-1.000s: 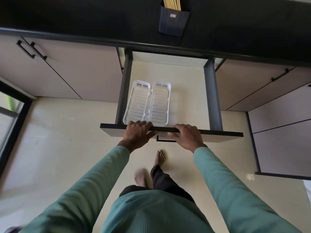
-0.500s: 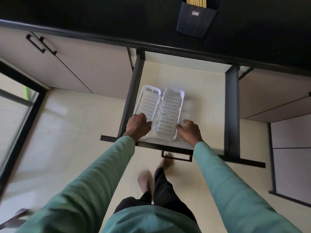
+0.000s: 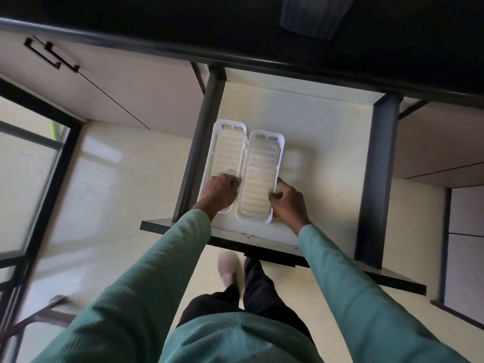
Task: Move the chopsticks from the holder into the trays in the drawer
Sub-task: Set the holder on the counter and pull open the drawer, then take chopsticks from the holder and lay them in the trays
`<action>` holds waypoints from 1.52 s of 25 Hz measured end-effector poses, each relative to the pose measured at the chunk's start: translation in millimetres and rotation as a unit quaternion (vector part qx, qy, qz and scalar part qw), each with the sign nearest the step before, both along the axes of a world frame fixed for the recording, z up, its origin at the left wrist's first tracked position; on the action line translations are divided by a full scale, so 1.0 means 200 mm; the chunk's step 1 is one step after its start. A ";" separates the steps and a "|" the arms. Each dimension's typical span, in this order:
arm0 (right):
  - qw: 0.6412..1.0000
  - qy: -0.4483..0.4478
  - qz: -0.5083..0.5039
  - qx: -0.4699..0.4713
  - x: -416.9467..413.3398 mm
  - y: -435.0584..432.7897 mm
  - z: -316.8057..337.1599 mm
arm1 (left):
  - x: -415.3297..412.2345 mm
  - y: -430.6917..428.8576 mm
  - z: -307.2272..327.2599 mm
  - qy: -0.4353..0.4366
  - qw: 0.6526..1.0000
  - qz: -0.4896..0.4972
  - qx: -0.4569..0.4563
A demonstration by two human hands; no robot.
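Two long white slotted trays lie side by side in the open drawer (image 3: 327,142). My left hand (image 3: 218,192) rests on the near part of the left tray (image 3: 227,150), fingers curled over it. My right hand (image 3: 286,203) grips the right rim of the right tray (image 3: 262,169) near its front end. The dark chopstick holder (image 3: 311,19) stands on the black counter at the top of the view, cut off by the frame edge; its chopsticks are out of sight.
Dark drawer rails (image 3: 201,142) run along both sides. Beige cabinet doors with black handles (image 3: 52,55) flank the drawer. A glass door frame (image 3: 39,179) stands at left. My feet are on the pale tiled floor (image 3: 110,205) below the drawer front.
Both hands left the drawer's front edge and reached inside onto the trays. The view moved closer, so the holder slid to the top edge.
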State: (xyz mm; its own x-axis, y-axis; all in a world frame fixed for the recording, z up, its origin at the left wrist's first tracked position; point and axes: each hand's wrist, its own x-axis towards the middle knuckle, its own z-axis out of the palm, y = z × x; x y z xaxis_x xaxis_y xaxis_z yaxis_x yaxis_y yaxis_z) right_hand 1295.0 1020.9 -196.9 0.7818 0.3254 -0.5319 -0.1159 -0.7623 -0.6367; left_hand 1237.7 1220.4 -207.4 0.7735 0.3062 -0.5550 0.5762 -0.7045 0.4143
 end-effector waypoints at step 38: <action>0.907 -0.402 0.017 -0.125 1.35 0.40 1.10 | 1.60 0.39 1.12 -0.381 0.905 0.121 -0.146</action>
State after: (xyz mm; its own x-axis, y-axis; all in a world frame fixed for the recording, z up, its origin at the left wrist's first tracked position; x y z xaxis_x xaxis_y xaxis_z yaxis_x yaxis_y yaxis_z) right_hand 1565.9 1101.7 22.9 0.9416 0.3039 0.1452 0.3351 -0.8888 -0.3127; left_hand 1557.2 1299.0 16.5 0.8956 0.4441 0.0273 0.1674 -0.3933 0.9041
